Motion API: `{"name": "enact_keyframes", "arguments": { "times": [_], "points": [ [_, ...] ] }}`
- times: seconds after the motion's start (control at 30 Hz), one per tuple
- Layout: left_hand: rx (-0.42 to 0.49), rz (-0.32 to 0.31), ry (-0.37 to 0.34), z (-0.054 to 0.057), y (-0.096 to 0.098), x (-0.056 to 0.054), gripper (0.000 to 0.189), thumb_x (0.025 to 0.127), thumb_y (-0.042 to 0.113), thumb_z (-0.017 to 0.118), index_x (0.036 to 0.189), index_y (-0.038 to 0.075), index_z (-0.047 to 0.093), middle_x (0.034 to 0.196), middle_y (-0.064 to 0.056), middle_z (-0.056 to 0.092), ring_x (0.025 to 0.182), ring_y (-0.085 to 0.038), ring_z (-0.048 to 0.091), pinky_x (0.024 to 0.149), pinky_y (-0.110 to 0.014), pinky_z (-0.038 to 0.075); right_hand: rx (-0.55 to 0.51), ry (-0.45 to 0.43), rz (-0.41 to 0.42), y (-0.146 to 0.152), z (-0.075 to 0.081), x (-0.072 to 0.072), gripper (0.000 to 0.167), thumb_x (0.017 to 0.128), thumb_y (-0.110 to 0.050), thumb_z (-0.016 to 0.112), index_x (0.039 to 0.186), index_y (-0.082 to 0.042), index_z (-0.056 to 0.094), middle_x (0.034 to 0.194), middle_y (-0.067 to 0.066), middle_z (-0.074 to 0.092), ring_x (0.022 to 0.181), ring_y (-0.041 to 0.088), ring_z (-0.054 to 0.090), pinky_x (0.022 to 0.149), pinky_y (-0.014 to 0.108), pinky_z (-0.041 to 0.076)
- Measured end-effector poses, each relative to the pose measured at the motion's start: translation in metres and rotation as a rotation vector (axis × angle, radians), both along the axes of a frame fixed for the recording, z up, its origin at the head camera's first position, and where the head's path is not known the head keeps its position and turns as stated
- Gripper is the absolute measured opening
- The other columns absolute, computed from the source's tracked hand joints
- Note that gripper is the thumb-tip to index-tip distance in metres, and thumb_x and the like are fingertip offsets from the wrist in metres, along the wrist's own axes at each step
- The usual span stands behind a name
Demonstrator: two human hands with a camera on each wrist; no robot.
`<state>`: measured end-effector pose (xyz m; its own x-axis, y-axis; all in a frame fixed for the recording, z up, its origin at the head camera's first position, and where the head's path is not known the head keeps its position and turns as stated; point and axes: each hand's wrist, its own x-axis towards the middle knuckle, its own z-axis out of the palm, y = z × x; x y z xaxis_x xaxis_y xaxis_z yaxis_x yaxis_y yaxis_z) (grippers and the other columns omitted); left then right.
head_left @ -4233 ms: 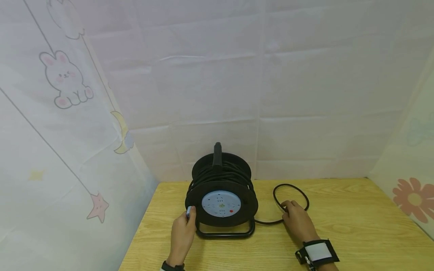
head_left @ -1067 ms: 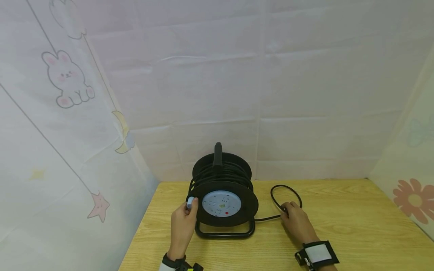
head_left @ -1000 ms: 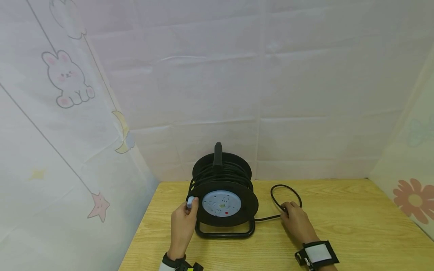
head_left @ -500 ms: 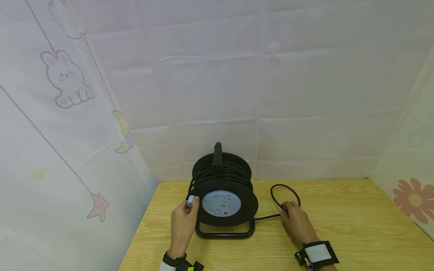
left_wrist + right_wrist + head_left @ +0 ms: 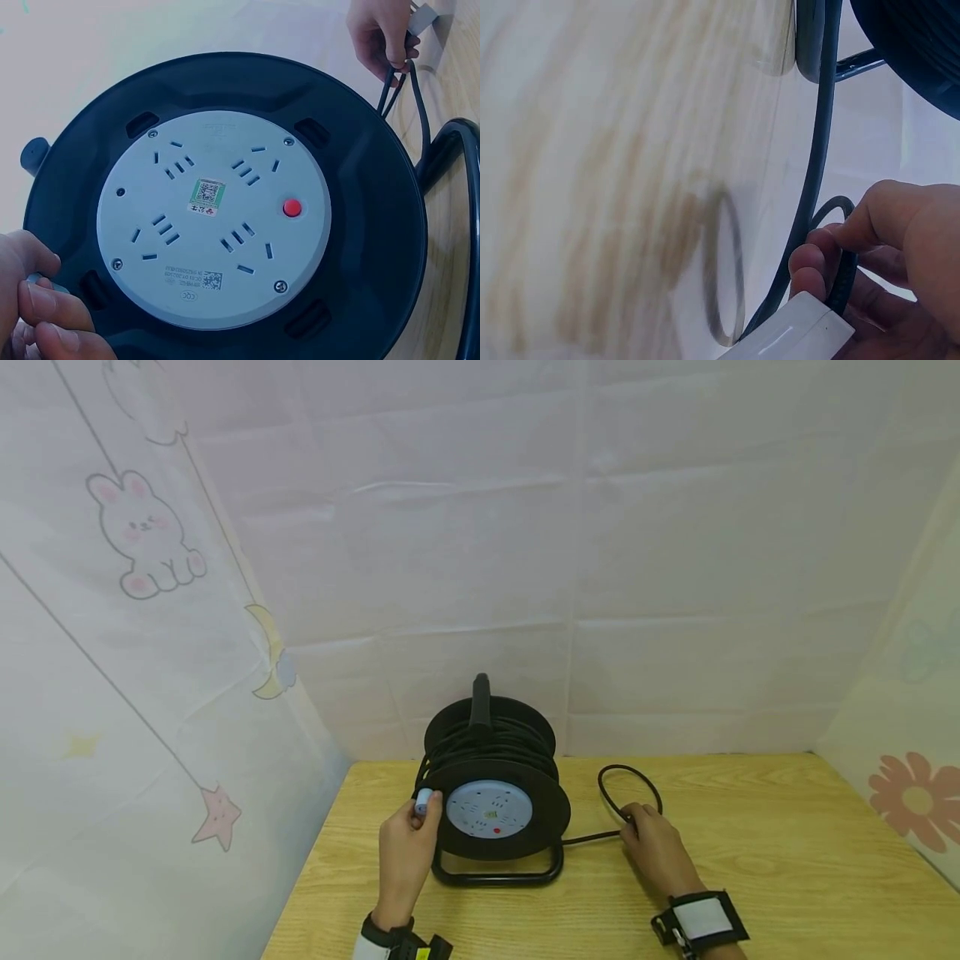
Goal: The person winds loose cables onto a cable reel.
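A black cable reel stands on the table, with a pale socket panel and a red button on its front. My left hand pinches the light-blue crank knob at the drum's left edge; in the left wrist view the fingers mostly hide this knob. To the right of the reel, my right hand holds the black cable between thumb and fingers. A loop of cable curves up behind that hand. In the right wrist view a white plug-like block sits just beside the fingers.
Above the drum rises the reel's black carrying handle; its tubular foot rests on the wood-grain table. A dark round knob juts from the drum's far side. Printed cloth walls enclose the back and sides.
The drum has turned slightly clockwise: the crank knob and left hand have gone up, the red button a little left. The cable loop by my right hand has become smaller.
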<state>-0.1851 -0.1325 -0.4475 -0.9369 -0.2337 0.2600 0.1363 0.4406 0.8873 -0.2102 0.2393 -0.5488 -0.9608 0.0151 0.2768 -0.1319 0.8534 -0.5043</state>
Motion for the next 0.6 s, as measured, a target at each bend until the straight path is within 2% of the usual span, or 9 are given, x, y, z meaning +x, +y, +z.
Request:
{"name": "enact_keyframes", "arguments": {
  "times": [0.4, 0.6],
  "points": [
    [-0.005, -0.018, 0.025, 0.0032, 0.0034, -0.0007, 0.045, 0.105, 0.029, 0.069, 0.071, 0.013, 0.046, 0.061, 0.008, 0.033, 0.051, -0.006, 0.030, 0.049, -0.021, 0.024, -0.013, -0.016, -0.004, 0.0006, 0.0009, 0.0014, 0.024, 0.098, -0.001, 0.069, 0.121, 0.007, 0.068, 0.102, 0.015, 0.067, 0.085, 0.021, 0.066, 0.069, 0.038, 0.055],
    [-0.021, -0.012, 0.029, 0.0051, 0.0044, -0.0004, 0.046, 0.105, 0.029, 0.070, 0.070, 0.014, 0.043, 0.061, 0.008, 0.032, 0.051, -0.006, 0.029, 0.051, -0.021, 0.024, -0.004, 0.010, 0.001, 0.0015, 0.0000, 0.0018, 0.023, 0.097, 0.000, 0.069, 0.119, 0.007, 0.069, 0.101, 0.014, 0.067, 0.085, 0.021, 0.066, 0.069, 0.038, 0.055]
  ]
}}
